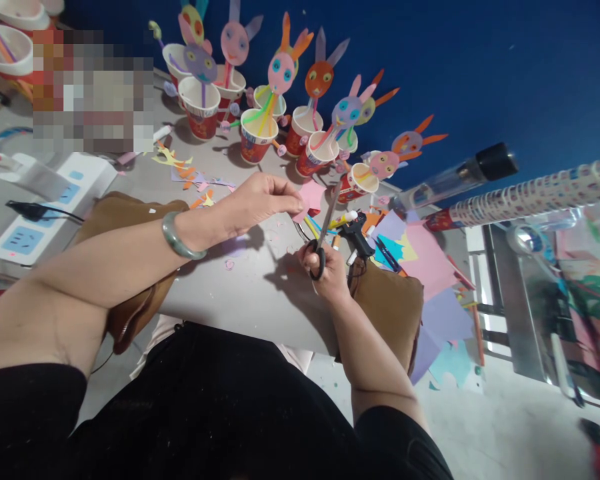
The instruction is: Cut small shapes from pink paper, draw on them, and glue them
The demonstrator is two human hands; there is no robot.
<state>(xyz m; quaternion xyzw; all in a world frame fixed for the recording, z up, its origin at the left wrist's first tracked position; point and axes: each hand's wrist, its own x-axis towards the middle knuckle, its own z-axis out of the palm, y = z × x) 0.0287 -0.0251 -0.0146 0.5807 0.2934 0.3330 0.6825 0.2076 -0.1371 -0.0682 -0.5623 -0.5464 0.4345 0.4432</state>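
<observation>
A piece of pink paper point(312, 197) is pinched between the thumb and fingers of my left hand point(260, 202), which is raised over the table. My right hand point(331, 272) grips a pair of scissors point(318, 259) by the black handles, with the blades pointing up and away, just right of the paper. Whether the blades touch the paper I cannot tell. Small pink offcuts point(229, 265) lie on the table below my hands. A black glue gun point(359, 235) and several markers point(343, 219) lie right behind my right hand.
Several red paper cups point(259, 137) with paper rabbit heads stand along the blue wall. Coloured paper sheets point(430, 260) overhang the right edge. Brown cushions point(387, 312) lie under both forearms. A power strip point(55, 207) is at left, a long stack of cups point(525, 200) at right.
</observation>
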